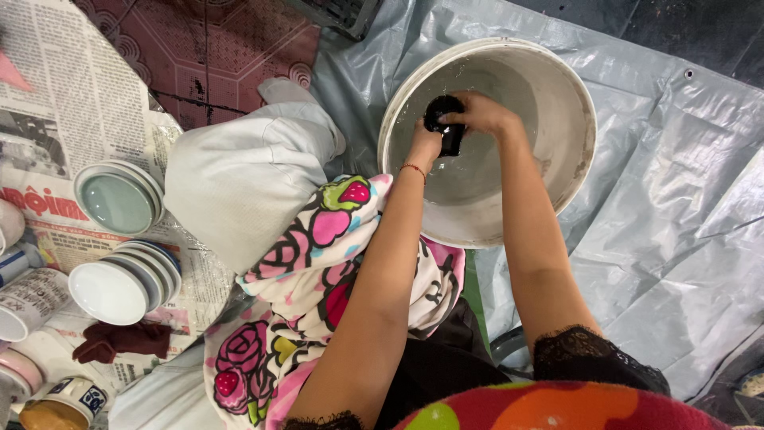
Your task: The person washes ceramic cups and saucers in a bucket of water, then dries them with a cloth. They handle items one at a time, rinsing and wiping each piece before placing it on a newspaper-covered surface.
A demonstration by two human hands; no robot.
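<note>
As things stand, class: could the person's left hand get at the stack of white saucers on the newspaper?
Probably yes: the left hand grips the black cup in the bucket, but only the bent knee lies towards the saucers.

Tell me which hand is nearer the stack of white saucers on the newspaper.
Left. The left hand is on the saucer-side of the black object in the bucket; the right hand is farther from the white saucers.

Head camera looks steeply down, close over white bucket (573,95) and tarp (676,239).
</note>
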